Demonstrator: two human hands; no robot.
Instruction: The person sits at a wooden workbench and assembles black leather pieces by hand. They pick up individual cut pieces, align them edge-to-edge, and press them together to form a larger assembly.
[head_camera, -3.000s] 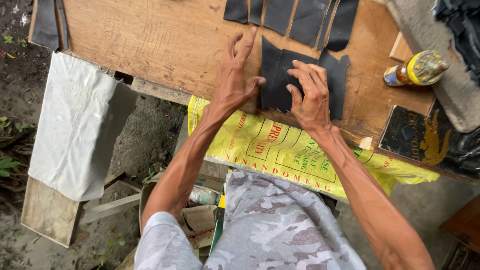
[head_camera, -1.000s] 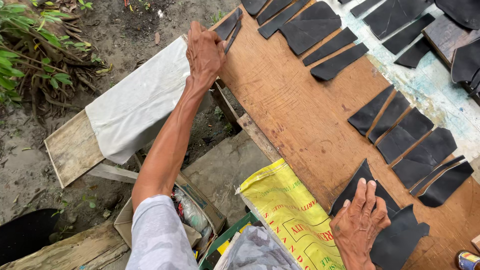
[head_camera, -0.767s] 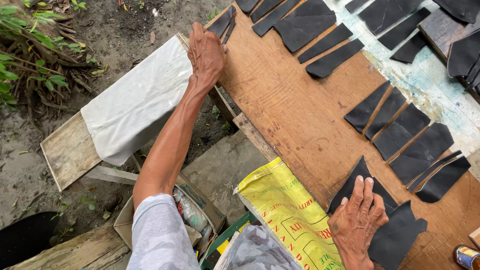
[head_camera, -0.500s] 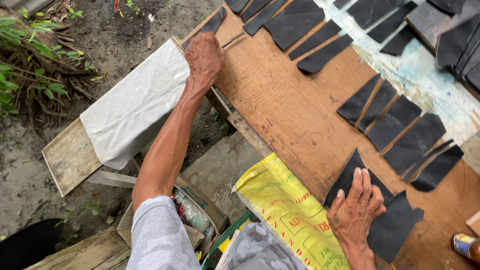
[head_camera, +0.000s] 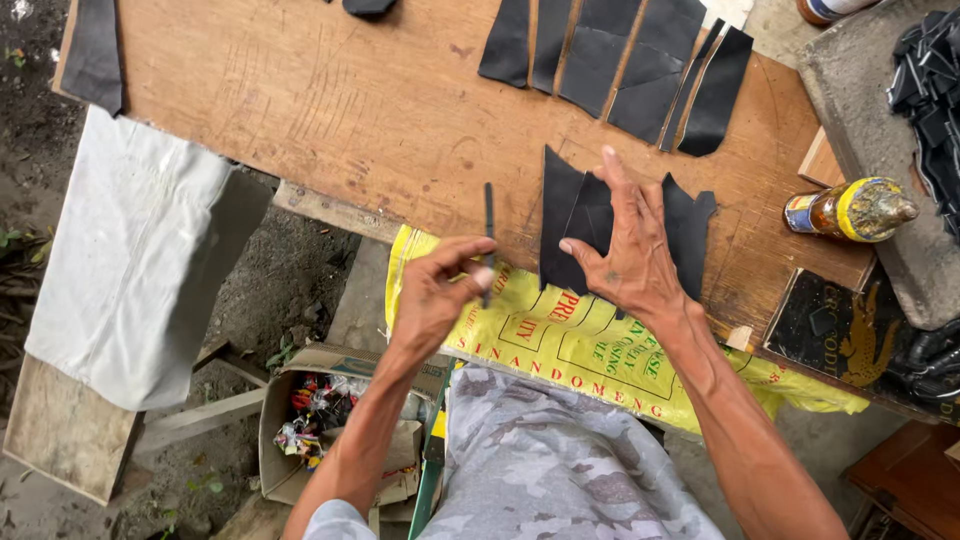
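Thin dark strip (head_camera: 489, 235): pinched upright between thumb and fingers of left hand (head_camera: 435, 295), at near edge of wooden surface (head_camera: 350, 110).
Black cut pieces (head_camera: 578, 225): overlapping, flat on surface, pressed under right hand (head_camera: 625, 250), open with fingers spread.
Yellow sack (head_camera: 580, 350): hangs over near edge.
Bottle (head_camera: 850, 210): lies at right.
More black pieces (head_camera: 620, 60): far side, in a row.

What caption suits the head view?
Left hand lifts a thin dark strip; right hand pins black sheets.
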